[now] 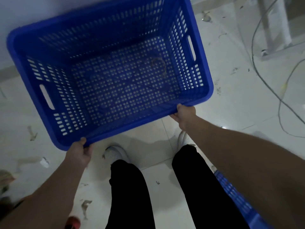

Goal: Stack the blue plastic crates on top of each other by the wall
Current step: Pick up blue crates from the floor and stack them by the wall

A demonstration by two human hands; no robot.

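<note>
A large blue perforated plastic crate [109, 75] fills the upper middle of the head view, tilted, its far side close to the pale wall. My left hand [80, 153] grips the near rim at its left corner, thumb on top. My right hand [184, 115] grips the same rim near the right corner. Thin brown strands lie on the crate's floor; otherwise it holds nothing. A second blue crate [237, 197] shows partly at the lower right, behind my right forearm.
White tiled floor [231, 100] with scraps of debris around my feet. Cables [270, 83] run across the floor at the right. A pale furniture leg [277, 25] stands at the upper right. A red object [74, 222] lies at the bottom left.
</note>
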